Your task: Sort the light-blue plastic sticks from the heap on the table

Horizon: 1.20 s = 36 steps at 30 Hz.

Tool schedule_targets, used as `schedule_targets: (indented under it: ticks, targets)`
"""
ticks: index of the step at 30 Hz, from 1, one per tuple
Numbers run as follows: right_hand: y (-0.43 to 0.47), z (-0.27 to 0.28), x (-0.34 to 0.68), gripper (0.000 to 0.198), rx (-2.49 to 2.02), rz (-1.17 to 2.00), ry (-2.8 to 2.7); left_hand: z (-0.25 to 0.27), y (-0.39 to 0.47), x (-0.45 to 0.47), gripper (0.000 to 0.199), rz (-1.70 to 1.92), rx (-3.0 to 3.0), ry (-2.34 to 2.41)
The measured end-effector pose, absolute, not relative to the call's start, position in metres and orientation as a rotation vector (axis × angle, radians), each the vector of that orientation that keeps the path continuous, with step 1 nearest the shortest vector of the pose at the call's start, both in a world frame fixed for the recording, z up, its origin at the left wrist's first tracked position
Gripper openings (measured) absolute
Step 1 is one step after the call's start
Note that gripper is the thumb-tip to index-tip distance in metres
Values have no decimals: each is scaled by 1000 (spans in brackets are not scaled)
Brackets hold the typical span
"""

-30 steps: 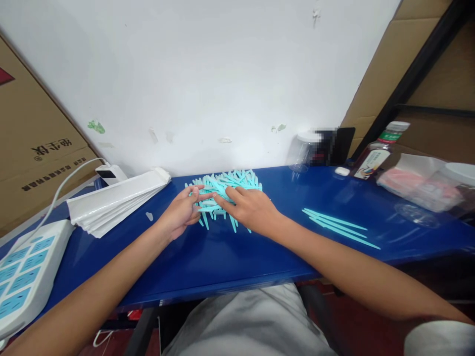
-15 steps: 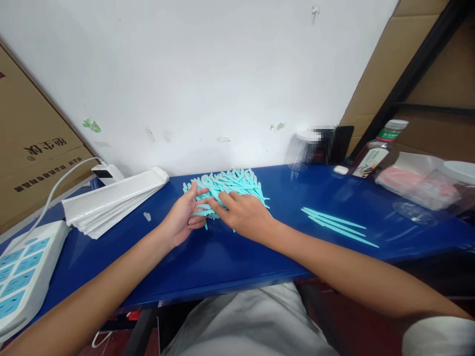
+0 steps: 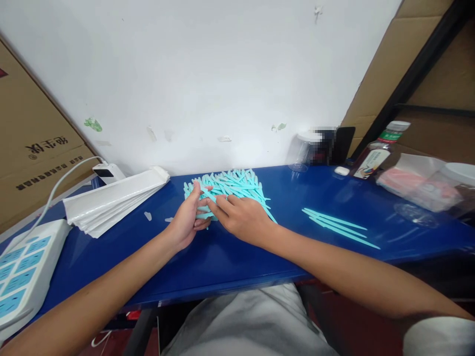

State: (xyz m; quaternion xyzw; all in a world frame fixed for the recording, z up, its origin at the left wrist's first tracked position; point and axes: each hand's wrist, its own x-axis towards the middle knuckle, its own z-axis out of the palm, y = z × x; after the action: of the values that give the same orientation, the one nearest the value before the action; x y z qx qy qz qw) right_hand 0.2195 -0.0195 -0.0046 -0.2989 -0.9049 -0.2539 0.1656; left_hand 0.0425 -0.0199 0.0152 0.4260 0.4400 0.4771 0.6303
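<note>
A heap of slim turquoise plastic sticks (image 3: 241, 183) with pale tips lies on the blue table against the wall. In front of the heap, my left hand (image 3: 188, 215) is closed with its thumb up, holding a slim turquoise stick (image 3: 205, 191) between thumb and fingers. My right hand (image 3: 243, 215) meets it from the right, palm down, its fingertips pinched on the same stick. Its fingers partly hide the stick and the heap behind. Near my left wrist lies a small translucent piece (image 3: 148, 216), with another small pale piece (image 3: 168, 219) beside the wrist.
Several separate turquoise sticks (image 3: 339, 227) lie to the right on the blue table (image 3: 222, 267). White padded envelopes (image 3: 115, 205), a power strip (image 3: 29, 272) and a small white device (image 3: 108, 173) are on the left. A clear jar (image 3: 300, 153) and a bottle (image 3: 378, 151) stand at right.
My left hand has shifted slightly right and its fingers have closed more. A turquoise stick now shows slanting between the hands. The small pale piece beside my left wrist has come into view.
</note>
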Motion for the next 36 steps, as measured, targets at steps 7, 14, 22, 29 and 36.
schedule_targets:
  ticks: [7,14,22,29,36]
  targets:
    - [-7,2,232,43,-1041,-555,-2496,11,-9,33,62,1158,1077,1047]
    - [25,7,255,36,-925,263,-2023,0,16,13,54,1382,1281,1275]
    - [21,3,243,39,-750,712,-1963,4,-8,34,70,1157,1376,1067]
    - [22,1,245,44,-801,671,-2006,5,-11,36,62,1299,1333,1144]
    - [16,4,242,38,-775,683,-2026,4,-5,31,59,1252,1252,1090]
